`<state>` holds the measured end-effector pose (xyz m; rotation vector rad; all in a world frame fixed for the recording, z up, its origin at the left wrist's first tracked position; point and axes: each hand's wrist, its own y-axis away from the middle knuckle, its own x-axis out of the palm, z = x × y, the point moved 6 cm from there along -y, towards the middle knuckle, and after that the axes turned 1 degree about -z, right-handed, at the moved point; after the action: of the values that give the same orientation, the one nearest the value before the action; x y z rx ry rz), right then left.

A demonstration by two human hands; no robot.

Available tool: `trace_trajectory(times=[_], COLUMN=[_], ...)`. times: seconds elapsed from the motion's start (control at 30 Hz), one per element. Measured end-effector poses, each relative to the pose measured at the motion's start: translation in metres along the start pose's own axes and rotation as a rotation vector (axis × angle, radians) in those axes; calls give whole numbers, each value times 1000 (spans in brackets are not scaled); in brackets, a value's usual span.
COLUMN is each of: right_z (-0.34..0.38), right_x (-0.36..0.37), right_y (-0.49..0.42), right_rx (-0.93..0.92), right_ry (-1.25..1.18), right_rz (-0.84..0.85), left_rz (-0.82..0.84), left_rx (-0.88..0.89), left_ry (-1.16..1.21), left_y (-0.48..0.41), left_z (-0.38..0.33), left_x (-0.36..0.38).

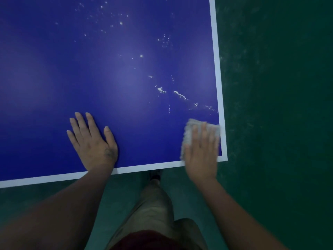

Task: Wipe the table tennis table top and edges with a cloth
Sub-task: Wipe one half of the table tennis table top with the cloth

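Table point(108, 78): big, blue, filling most of the view, with a white line point(219, 78) round the rim.
Cloth point(189, 134): pale grey, on the table top at the near right corner, touching the white line on the right side.
Right hand point(201, 152): flat on top of the cloth, fingers straight and a little apart, pressing down. Blurry, so cannot tell where the thumb is.
Left hand point(91, 139): flat on the bare blue, well to the left of the cloth, fingers spread wide, holding nothing.
White bits point(180, 94): sprinkled over the blue, in a thick trail just past the cloth, with more far up the table.
Step, as a guess: wiping the corner, with most of the dirty part not yet done.
First worry: bits pushed off the side onto the green floor point(279, 87), with the cloth so close to the rim.
Second worry: cloth slipping out from under flat fingers and dropping off the corner, with nothing pinching it.
Third worry: wet or sticky bits smeared into streaks by one quick swipe.
Fourth worry: a long reach for the far bits, leaning hard on the left hand, and a slip.
Edges: hidden from up here, so cannot tell if clean.
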<state>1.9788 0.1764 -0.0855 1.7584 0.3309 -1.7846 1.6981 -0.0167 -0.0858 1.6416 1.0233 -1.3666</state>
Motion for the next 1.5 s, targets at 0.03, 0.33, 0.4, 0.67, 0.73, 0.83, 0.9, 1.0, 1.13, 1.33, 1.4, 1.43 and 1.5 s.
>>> trace_trajectory(times=[0.03, 0.33, 0.4, 0.67, 0.73, 0.83, 0.9, 1.0, 1.13, 1.33, 1.4, 1.43, 1.5], right_z=[27, 36, -17, -7, 3, -14, -39, -51, -38, -62, -76, -84, -90], right_x=[4, 7, 0, 4, 3, -9, -21, -29, -16, -10, -19, -24, -33], right_y=[6, 20, 13, 20, 11, -47, -93, -113, -53, -41, -88, -114, -147], right_rx=[-81, -394, -248, -312, -527, -551, -347, -244, -478, -868, -735, -598, -401], right_ry=[-15, -5, 34, -2, 15, 52, 26, 11, 26, 99, 80, 54, 21], right_rz=[-1, -1, 1, 25, 40, -6, -13, 17, 33, 95, 37, 18, 23], left_rz=[-3, -17, -14, -42, -33, -28, -37, -61, -66, -62, -69, -73, -83], left_rx=[-1, 1, 0, -123, -159, -189, -243, -341, -374, -394, -399, -400, -404], left_ry=[-1, 16, 24, 90, 113, 116, 113, 78, 27, 17, 9, 5, 1], left_y=[0, 2, 2, 20, 32, 50, 57, 59, 59, 57, 58, 58, 58], left_z=[0, 0, -1, -16, -31, -57, -72, -88, -94, -95, -95, -95, -95], left_x=[0, 1, 3, 6, 9, 16, 20, 21, 25, 27, 26, 26, 25])
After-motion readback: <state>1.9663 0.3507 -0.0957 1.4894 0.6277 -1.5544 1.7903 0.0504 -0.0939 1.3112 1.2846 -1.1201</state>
